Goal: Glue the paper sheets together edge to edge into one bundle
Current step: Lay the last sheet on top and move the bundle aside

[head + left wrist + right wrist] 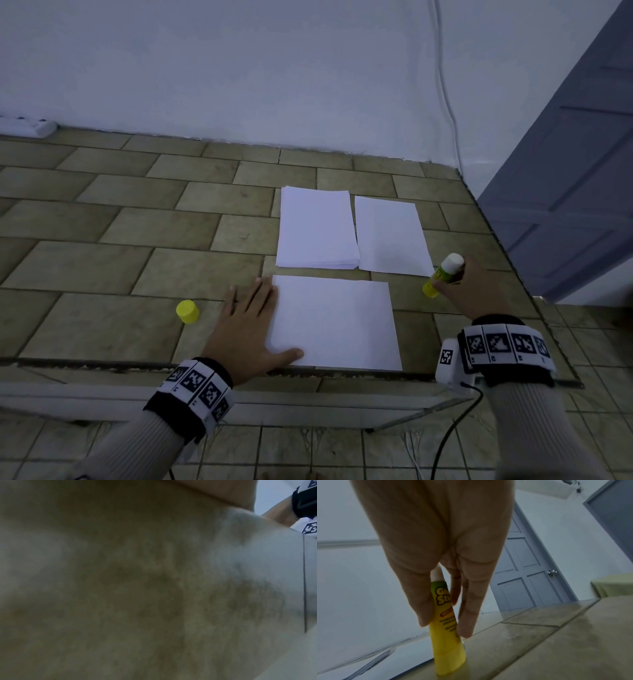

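A single white sheet [335, 322] lies at the table's near edge. My left hand [253, 322] rests flat on its left edge, fingers straight, thumb on the paper. Behind it sit a stack of white sheets [317, 229] and, to its right, one more sheet [392, 236]. My right hand [462, 284] grips an uncapped yellow glue stick [443, 274] to the right of the sheets, base down near the table. In the right wrist view my fingers [423, 601] wrap round the glue stick [447, 635]. Its yellow cap [187, 311] stands left of my left hand. The left wrist view is blurred.
The tiled table [137, 240] ends at a wall behind and drops off on the right, near a grey door [565, 205]. A white power strip [27, 125] lies at the far left. A cable [445, 85] hangs down the wall.
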Demonstrator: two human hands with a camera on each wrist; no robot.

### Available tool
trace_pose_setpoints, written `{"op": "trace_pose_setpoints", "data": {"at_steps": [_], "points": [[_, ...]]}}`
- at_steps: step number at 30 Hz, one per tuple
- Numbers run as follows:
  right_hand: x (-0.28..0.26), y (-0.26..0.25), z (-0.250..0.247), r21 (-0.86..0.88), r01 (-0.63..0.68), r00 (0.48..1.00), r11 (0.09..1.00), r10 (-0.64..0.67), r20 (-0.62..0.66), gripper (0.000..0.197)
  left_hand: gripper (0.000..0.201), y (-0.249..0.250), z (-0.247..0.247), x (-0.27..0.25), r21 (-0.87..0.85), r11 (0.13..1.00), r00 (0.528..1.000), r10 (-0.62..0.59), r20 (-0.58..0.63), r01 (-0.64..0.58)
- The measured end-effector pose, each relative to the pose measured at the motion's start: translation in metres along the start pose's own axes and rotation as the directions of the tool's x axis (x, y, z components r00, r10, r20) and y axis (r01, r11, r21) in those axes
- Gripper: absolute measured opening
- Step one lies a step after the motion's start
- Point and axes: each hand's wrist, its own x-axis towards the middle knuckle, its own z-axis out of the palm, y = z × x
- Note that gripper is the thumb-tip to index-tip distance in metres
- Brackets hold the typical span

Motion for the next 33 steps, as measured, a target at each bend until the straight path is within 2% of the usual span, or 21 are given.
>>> {"op": "trace_pose_setpoints", "data": {"at_steps": [1,3,5,8,10,12,16,19,22,24,28,30,33], "points": [[-0.002,-0.001,-0.001,-0.031,-0.022,0.999,0.999,0.023,0.025,0.03,0.119,0.0,0.0,0.0,0.001,1.0,1.0,0.002,-0.001,-0.002],[-0.009,-0.001,-0.004,-0.117,-0.064,0.988,0.991,0.08,0.135,0.035,0.118,0.0,0.0,0.0,-0.005,1.0,1.0,0.009,-0.004,-0.01],[-0.02,-0.006,-0.005,-0.139,-0.104,0.953,0.985,0.138,0.27,0.035,0.118,-0.001,0.001,0.0,0.002,1.0,1.0,0.016,-0.009,-0.016],[-0.033,-0.025,0.003,-0.111,-0.012,0.921,0.994,0.054,0.387,0.028,0.116,-0.001,0.002,0.001,0.018,1.0,1.0,0.016,-0.012,-0.016],[-0.034,-0.045,0.014,-0.083,0.116,0.926,0.99,-0.077,0.368,0.021,0.117,-0.002,0.003,0.001,0.016,1.0,1.0,0.012,0.0,-0.012],[-0.027,-0.065,0.027,-0.069,0.191,0.939,0.979,-0.162,0.302,0.015,0.117,-0.002,0.003,0.0,0.011,1.0,1.0,0.013,0.007,-0.013],[0.003,-0.089,0.05,-0.151,0.237,0.958,0.96,-0.205,0.2,0.031,0.109,-0.003,0.003,0.0,0.007,1.0,1.0,0.013,-0.008,-0.013],[0.023,-0.098,0.058,-0.266,0.207,0.97,0.941,-0.162,0.182,0.036,0.106,-0.003,0.003,0.0,-0.024,1.0,1.0,0.013,-0.018,-0.013],[0.039,-0.099,0.067,-0.325,0.134,0.969,0.936,-0.056,0.24,0.037,0.105,-0.004,0.004,0.0,-0.032,0.999,1.0,0.013,-0.017,-0.013],[0.045,-0.098,0.071,-0.382,0.132,0.959,0.915,-0.021,0.281,0.036,0.106,-0.005,0.006,0.0,-0.029,1.0,1.0,0.011,-0.022,-0.012],[0.052,-0.096,0.073,-0.432,0.086,0.971,0.898,0.021,0.238,0.05,0.109,-0.005,0.005,-0.001,-0.05,0.999,0.999,0.007,-0.041,-0.009],[0.054,-0.095,0.072,-0.427,0.059,0.98,0.902,0.03,0.198,0.044,0.107,-0.004,0.004,-0.001,-0.072,0.997,0.999,0.001,-0.05,-0.005],[0.058,-0.09,0.068,-0.371,0.066,0.991,0.926,-0.019,0.13,0.025,0.1,-0.005,0.003,-0.001,-0.067,0.998,0.998,0.012,-0.061,-0.016]]}}
